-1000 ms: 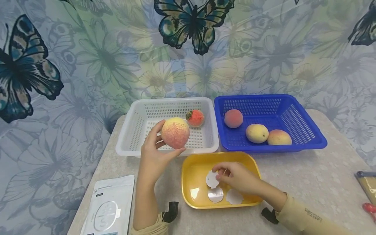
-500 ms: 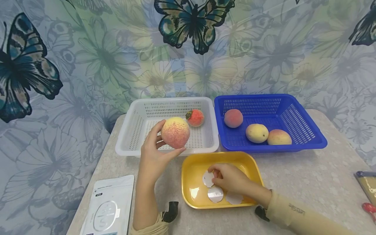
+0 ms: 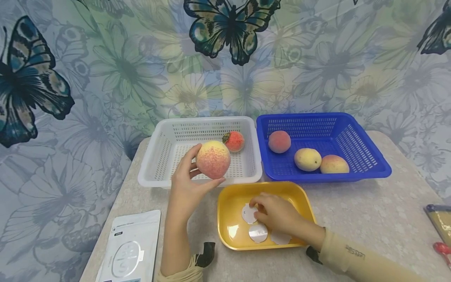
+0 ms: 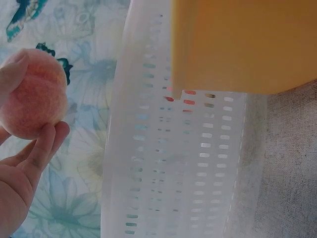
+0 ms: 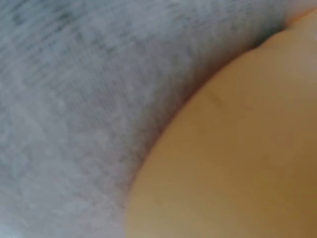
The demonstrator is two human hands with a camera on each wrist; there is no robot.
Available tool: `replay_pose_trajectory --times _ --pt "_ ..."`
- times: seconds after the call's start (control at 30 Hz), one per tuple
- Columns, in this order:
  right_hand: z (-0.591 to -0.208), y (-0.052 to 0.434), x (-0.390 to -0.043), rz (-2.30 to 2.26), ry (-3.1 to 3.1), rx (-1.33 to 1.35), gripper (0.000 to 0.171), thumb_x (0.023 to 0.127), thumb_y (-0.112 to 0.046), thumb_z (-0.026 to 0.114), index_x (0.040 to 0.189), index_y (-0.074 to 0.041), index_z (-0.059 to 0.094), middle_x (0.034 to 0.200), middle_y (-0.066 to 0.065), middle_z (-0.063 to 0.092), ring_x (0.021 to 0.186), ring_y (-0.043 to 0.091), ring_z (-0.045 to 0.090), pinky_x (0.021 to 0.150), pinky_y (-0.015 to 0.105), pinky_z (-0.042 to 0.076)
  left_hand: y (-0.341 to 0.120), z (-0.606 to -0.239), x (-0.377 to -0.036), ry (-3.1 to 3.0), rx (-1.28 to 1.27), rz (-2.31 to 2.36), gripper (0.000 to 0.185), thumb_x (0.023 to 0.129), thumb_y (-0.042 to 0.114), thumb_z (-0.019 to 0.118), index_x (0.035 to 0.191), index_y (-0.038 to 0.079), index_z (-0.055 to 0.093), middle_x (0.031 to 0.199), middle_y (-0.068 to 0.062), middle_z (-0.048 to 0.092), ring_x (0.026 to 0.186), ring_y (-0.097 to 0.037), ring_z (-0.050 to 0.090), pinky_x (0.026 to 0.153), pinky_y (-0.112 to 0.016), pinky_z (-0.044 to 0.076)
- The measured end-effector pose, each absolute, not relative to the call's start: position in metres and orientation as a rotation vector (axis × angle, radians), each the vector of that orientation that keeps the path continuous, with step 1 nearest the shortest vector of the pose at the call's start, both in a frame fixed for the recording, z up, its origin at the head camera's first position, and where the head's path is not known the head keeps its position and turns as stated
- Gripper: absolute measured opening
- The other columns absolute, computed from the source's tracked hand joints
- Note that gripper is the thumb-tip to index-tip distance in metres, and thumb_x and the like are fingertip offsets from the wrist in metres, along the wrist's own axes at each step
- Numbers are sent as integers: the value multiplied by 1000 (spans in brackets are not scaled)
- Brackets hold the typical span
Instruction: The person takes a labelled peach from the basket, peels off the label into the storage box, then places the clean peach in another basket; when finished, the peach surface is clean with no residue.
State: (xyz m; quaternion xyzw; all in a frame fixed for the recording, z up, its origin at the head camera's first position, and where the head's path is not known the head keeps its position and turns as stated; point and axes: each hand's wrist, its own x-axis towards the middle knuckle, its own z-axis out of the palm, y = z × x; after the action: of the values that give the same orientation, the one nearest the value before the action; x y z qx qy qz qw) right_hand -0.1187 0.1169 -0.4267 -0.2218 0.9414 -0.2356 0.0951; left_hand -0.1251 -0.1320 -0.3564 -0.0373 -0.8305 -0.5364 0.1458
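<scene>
My left hand holds up a yellow-and-red peach in front of the white basket, thumb and fingers around its sides. The same peach shows pink at the left of the left wrist view. Over the yellow tray, my right hand pinches the right edge of a white round disc between thumb and forefinger. Two more discs lie in the tray: one white disc just below, and another disc partly under the wrist. In the right wrist view only the tray and tabletop show.
A red fruit with a green top lies in the white basket. To its right, a blue basket holds a peach and two yellowish fruits. A white pouch lies at left; a red-handled item sits at the right edge.
My right hand has moved slightly left with the disc, which now sits farther left and overlaps the lower disc less. The left hand with the peach has shifted slightly right.
</scene>
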Motion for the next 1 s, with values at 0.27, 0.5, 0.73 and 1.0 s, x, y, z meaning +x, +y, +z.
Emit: replay_pose_trajectory --times 0.27,0.5,0.73,1.0 --pt "-422 119 -121 -699 2726 -660 23 89 -23 70 111 -17 71 78 -14 57 69 3 51 60 21 43 -130 -356 -124 -2397 -123 -1544 96 65 20 94 147 28 44 146 6 49 109 -18 62 97 -34 55" --pt "-418 119 -121 -682 2730 -674 16 87 -20 72 103 -17 72 83 -12 61 75 5 54 66 25 46 -129 -356 -124 -2404 -116 -1537 96 64 21 95 146 29 45 146 6 49 109 -18 63 97 -33 55" --pt "-420 118 -122 -672 2750 -681 13 87 -19 73 99 -14 76 91 -7 68 82 8 60 74 31 53 -129 -355 -124 -2401 -114 -1539 96 65 21 95 146 29 45 146 6 49 108 -18 63 97 -33 55" --pt "-421 116 -122 -657 2772 -688 9 86 -20 74 94 -16 76 86 -9 66 78 7 57 70 29 50 -130 -356 -124 -2410 -100 -1538 96 65 21 94 147 29 44 147 6 49 109 -19 62 97 -35 55"
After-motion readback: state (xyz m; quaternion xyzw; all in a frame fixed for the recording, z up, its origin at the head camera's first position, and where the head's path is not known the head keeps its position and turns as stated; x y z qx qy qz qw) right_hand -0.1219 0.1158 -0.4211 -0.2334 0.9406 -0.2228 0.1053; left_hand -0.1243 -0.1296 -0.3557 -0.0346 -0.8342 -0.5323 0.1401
